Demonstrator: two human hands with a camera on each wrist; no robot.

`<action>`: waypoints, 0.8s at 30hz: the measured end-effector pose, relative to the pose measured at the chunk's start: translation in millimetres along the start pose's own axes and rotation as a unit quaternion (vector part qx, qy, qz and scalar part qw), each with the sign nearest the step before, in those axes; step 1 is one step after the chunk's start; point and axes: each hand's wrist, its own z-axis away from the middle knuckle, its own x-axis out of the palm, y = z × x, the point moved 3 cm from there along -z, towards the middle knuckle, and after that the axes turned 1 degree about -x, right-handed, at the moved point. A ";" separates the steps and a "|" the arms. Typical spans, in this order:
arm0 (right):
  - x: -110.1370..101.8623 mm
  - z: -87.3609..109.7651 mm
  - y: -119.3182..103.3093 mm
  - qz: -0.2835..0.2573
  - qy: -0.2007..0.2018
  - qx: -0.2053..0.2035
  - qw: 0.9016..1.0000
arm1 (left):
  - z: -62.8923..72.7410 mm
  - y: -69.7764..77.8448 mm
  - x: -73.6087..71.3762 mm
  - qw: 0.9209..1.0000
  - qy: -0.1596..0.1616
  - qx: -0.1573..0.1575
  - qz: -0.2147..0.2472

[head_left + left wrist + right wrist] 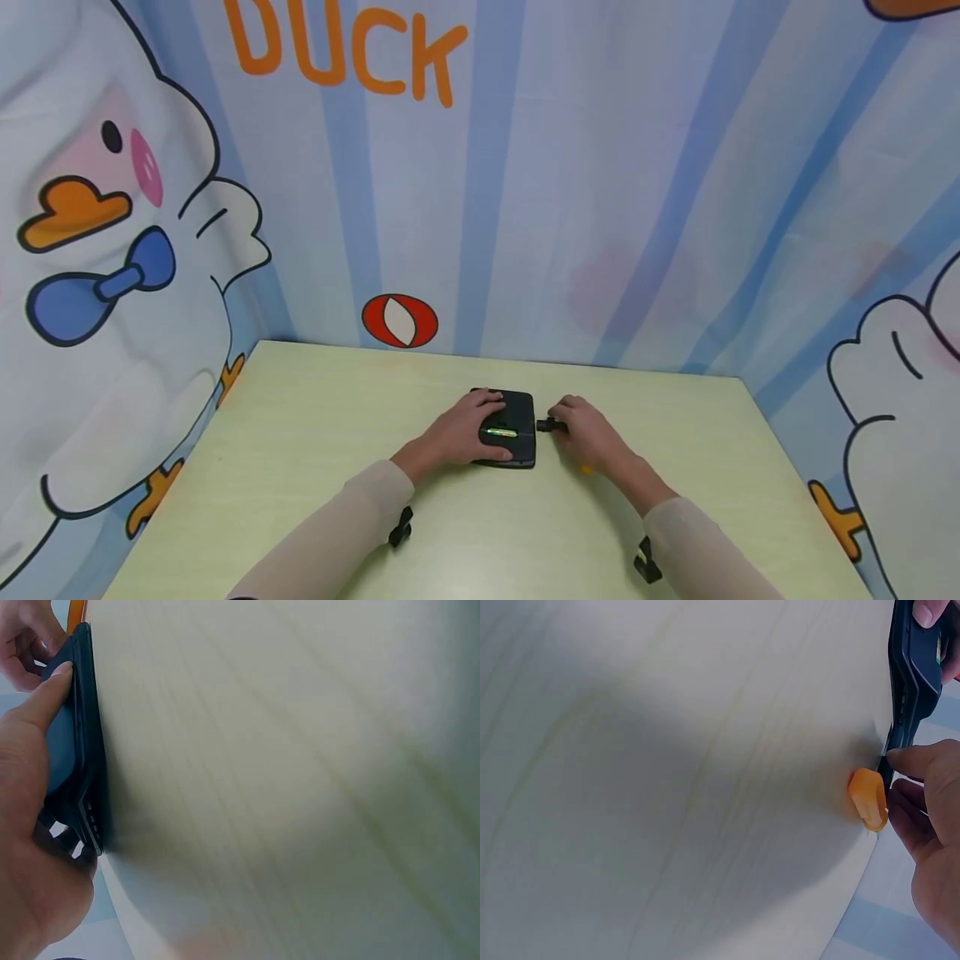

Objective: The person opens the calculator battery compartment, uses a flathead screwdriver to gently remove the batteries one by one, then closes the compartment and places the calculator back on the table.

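A flat black device (522,442) with rounded corners and a small shiny yellow-green strip lies on the table. My left hand (463,429) grips its left side, thumb along the near edge and fingers over the top. Just to the right of the device, my right hand (588,435) pinches a small dark plug-like piece (551,425) that points at the device's right edge. In the head view a narrow gap shows between the two. Beside the right fingers, an orange plastic piece (868,796) sits on the table; its kind cannot be told.
The pale wood-grain table (315,433) runs back to a blue-striped curtain (525,208) printed with cartoon ducks. Another curtain part with a duck (112,350) hangs along the left edge. Small black mounts (647,560) sit at both sleeves.
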 end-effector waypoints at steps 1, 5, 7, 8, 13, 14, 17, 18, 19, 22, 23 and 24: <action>-0.6 1.5 0.1 0.001 0.002 0.001 1.000 | 0.0 -0.3 0.1 1.000 0.000 -0.001 0.000; -2.1 6.3 1.9 0.010 0.005 0.006 1.000 | -0.4 -1.5 1.5 1.000 -0.003 -0.003 -0.001; -3.5 8.0 2.4 0.013 0.008 0.007 1.000 | -0.5 -1.4 1.5 1.000 -0.004 -0.004 0.000; -4.5 8.8 2.5 0.013 0.010 0.007 1.000 | -0.6 -1.4 1.6 1.000 -0.003 -0.004 -0.001; -10.0 11.2 0.7 0.008 0.014 0.005 1.000 | 0.2 -2.0 1.5 1.000 -0.004 -0.005 -0.002; -11.0 11.9 0.6 0.009 0.016 0.005 1.000 | 0.5 -2.0 1.4 1.000 -0.004 -0.004 -0.001; -13.7 14.4 0.9 0.011 0.022 0.006 1.000 | 0.5 -2.0 1.0 1.000 -0.003 -0.003 0.004; -14.4 15.3 1.2 0.010 0.024 0.005 1.000 | 0.1 -2.1 1.2 1.000 -0.004 -0.002 0.004; -14.8 16.2 1.7 0.010 0.027 0.006 1.000 | -0.3 -2.4 1.4 1.000 -0.003 -0.002 0.004; -15.2 18.8 4.0 0.006 0.028 0.017 0.999 | -1.8 -3.8 2.8 1.000 -0.002 -0.001 -0.003; -14.9 19.7 5.3 0.004 0.027 0.024 0.999 | -2.5 -4.5 3.5 1.000 -0.002 -0.002 -0.007; -14.5 20.5 6.8 0.000 0.026 0.031 0.999 | -3.2 -5.3 4.3 1.000 -0.002 -0.003 -0.010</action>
